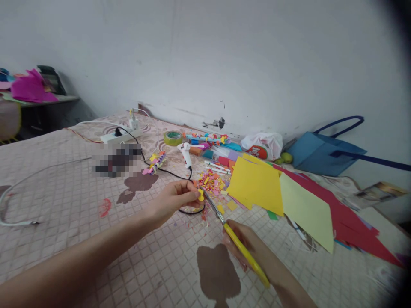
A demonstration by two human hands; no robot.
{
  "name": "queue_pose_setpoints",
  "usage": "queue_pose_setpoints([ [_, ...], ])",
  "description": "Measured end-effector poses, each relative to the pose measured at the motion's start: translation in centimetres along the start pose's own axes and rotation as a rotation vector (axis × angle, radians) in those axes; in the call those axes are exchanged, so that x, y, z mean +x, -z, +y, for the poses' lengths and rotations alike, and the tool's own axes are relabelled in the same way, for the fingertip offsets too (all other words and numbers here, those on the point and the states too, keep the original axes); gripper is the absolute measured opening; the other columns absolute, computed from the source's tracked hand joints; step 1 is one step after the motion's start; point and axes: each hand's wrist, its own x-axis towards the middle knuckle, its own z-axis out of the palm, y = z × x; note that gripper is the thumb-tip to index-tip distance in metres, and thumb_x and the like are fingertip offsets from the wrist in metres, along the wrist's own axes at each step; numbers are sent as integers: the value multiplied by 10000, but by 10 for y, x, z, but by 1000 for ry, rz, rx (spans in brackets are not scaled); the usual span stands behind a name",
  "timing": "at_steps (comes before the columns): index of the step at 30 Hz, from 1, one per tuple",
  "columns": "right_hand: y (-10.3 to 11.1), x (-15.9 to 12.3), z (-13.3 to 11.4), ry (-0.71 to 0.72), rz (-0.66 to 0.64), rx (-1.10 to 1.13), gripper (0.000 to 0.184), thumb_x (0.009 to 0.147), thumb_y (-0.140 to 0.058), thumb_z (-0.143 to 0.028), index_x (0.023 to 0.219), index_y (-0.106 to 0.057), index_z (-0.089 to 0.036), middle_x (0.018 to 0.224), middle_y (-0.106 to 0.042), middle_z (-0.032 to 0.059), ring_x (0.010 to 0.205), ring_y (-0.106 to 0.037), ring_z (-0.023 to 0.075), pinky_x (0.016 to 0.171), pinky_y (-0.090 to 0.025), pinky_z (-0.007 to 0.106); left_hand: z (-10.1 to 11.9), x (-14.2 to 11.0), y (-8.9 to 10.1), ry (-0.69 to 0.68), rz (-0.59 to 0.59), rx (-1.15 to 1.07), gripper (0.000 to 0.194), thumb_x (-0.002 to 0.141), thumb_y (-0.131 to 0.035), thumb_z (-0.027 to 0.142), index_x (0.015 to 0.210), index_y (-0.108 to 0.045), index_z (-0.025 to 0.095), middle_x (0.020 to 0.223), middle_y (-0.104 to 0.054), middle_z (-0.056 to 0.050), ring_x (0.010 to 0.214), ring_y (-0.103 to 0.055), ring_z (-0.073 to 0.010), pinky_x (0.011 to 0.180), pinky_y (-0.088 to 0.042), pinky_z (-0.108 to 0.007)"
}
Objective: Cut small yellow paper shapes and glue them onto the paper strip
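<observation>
Between the thumb and fingers of my left hand [180,194] is a small yellow paper piece [201,195] with a rounded outline. My right hand [239,239] grips a pair of scissors [245,252] with yellow handles. The metal blades point up and to the left, and their tips lie at the edge of the yellow piece; I cannot tell whether paper is between them. Just behind the hands lies a heap of small colourful paper scraps [212,182]. A white glue gun [185,156] stands beyond my left hand, its black cord looping beneath that hand.
Yellow sheets [257,184], a pale sheet [305,209] and red sheets [343,218] spread to the right. A decorated stick [156,163], green tape roll [173,137] and power strip [117,136] lie at the left and back. A blue bag [321,152] leans against the wall.
</observation>
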Motion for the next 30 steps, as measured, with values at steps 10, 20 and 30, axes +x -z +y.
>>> queue_pose_setpoints([
  [10,1,1,1,-43,-76,-65,297,757,-611,-445,649,-485,-198,444,-357,-80,371,-287,64,352,-255,187,2,0,-1,4,6,40,176,704,-690,279,699,-578,143,689,-663,-19,638,-615,-102,663,-479,-230],
  [20,-2,0,-11,-70,-116,-19,425,776,-469,-607,629,-442,-209,452,-343,-72,366,-273,70,343,-256,198,3,-1,0,-4,0,57,162,713,-678,263,696,-580,134,678,-667,-22,629,-609,-99,652,-476,-226],
  [30,-2,3,12,-101,-104,68,384,752,-553,-570,715,-438,-206,487,-326,-100,336,-251,41,308,-293,161,4,2,5,15,-65,46,172,703,-689,275,699,-577,144,717,-661,-14,654,-610,-97,666,-467,-225],
])
